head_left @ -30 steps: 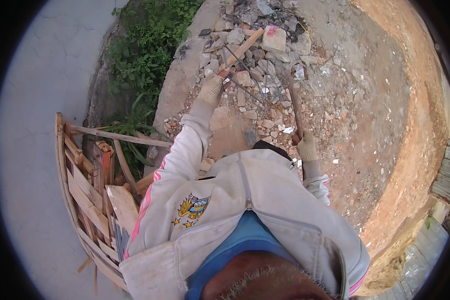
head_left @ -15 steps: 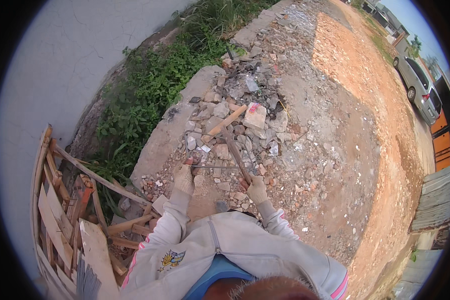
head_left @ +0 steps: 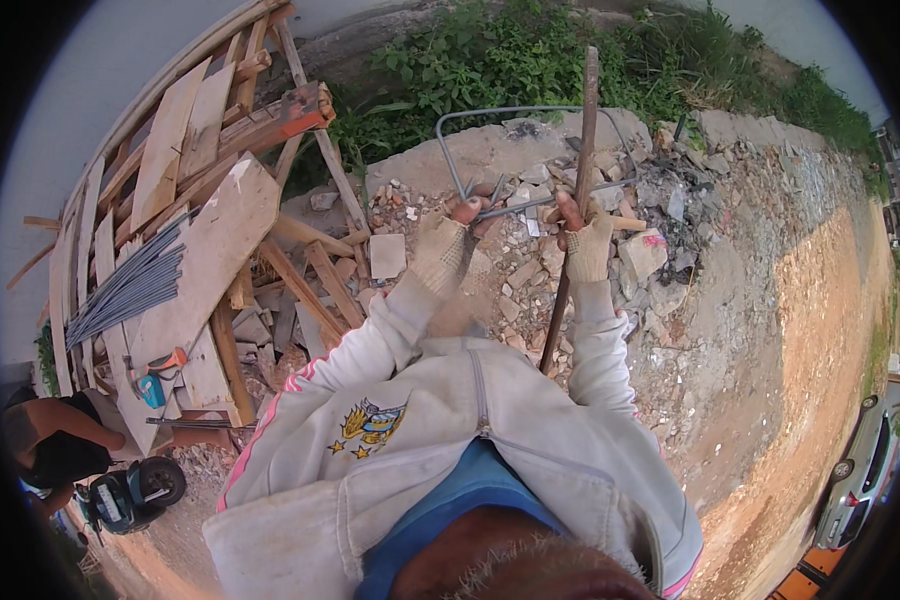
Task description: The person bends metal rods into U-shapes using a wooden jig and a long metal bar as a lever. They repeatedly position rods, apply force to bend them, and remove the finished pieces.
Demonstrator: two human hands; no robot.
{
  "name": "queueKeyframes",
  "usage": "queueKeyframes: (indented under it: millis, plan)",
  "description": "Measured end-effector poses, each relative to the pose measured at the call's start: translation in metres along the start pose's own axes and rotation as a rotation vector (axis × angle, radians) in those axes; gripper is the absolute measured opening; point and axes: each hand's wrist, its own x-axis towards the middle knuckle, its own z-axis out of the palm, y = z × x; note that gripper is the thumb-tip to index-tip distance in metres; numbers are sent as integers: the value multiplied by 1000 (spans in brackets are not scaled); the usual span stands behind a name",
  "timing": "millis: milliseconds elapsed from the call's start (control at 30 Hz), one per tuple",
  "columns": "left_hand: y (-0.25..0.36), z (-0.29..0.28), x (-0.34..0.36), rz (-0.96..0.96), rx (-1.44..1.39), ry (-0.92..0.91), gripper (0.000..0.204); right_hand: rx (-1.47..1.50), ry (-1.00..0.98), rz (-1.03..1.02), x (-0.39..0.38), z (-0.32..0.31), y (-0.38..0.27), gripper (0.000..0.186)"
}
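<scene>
Below the head camera, largest first:

Ground: a concrete slab point(head_left: 490, 155) strewn with broken rubble point(head_left: 530, 270), with orange dirt point(head_left: 820, 330) to the right and green weeds point(head_left: 490, 60) along the far edge.

Timber: a heap of planks and battens point(head_left: 205, 220) on the left, with a bundle of grey steel rods point(head_left: 130, 285) lying across it.

Jacket: a pale zip jacket point(head_left: 450, 430) with pink sleeve stripes (it fills the lower middle).

Long bar: a rusty rod point(head_left: 575, 200) standing nearly upright, rising from near the jacket past the right hand toward the weeds.

Bent wire frame: a grey steel loop point(head_left: 530, 112) with squared corners, held out over the rubble, its loose ends meeting between the two hands.

Left hand point(head_left: 448, 238): gloved, fingers curled narrowly around the loop's near ends.

Right hand point(head_left: 588, 240): gloved, fingers closed around the long bar, touching the wire frame too (exact grip on the wire cannot be told).

Edges: a parked car point(head_left: 860, 480) at lower right; another person point(head_left: 55, 440) crouched at lower left beside a small machine point(head_left: 130, 492).
</scene>
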Motion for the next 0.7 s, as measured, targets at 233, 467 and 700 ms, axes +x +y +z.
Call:
queueKeyframes:
  millis: [233,467,700]
  plan:
    - [37,-56,-42,34,31,244,37,133,-216,-81,-2,95,-47,33]
    - [89,-133,-113,0,-171,356,25,92,-591,-138,-13,227,-47,28]
    - [99,-176,-114,163,-217,479,25,-11,-835,-98,-1,328,-29,29]
